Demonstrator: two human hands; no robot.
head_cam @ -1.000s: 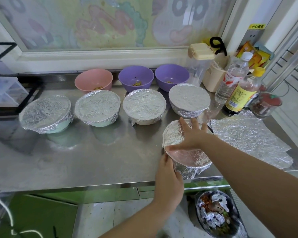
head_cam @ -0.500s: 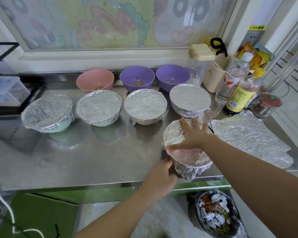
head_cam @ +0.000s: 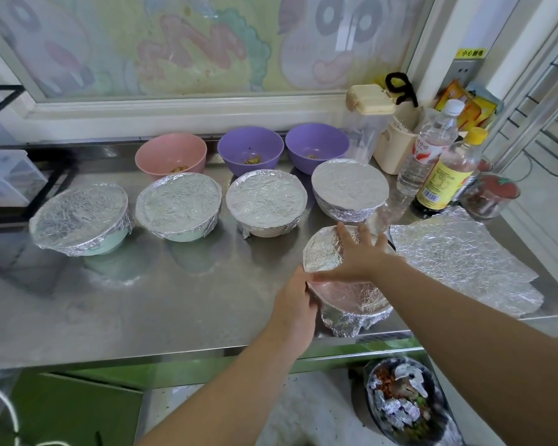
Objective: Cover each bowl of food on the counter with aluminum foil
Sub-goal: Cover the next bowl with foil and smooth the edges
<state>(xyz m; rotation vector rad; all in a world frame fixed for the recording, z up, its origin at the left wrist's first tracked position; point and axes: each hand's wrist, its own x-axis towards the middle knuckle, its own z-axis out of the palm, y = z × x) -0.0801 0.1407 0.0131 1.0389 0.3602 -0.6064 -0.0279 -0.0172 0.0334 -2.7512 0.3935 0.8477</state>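
Note:
A foil-covered bowl (head_cam: 351, 300) stands near the counter's front edge, its foil crumpled down the sides. My right hand (head_cam: 356, 257) lies flat on the foil top, fingers spread. My left hand (head_cam: 295, 300) cups the bowl's left side at the rim, fingers curved round the foil. Behind it a row of several bowls wears foil: (head_cam: 81, 217), (head_cam: 179, 206), (head_cam: 266, 201), (head_cam: 350, 186). At the back, a pink bowl (head_cam: 171, 151) and two purple bowls (head_cam: 250, 149), (head_cam: 316, 146) stand uncovered with a little food inside.
A loose foil sheet (head_cam: 458, 265) lies on the steel counter (head_cam: 142, 300) at the right. Bottles (head_cam: 427, 152), (head_cam: 448, 172), a clear jar (head_cam: 488, 196) and containers crowd the back right corner. A bin with foil scraps (head_cam: 403, 403) sits below the counter.
My left hand left the bowl's front side, dropped back a little, then came up against its left rim. My right hand stayed flat on the foil top.

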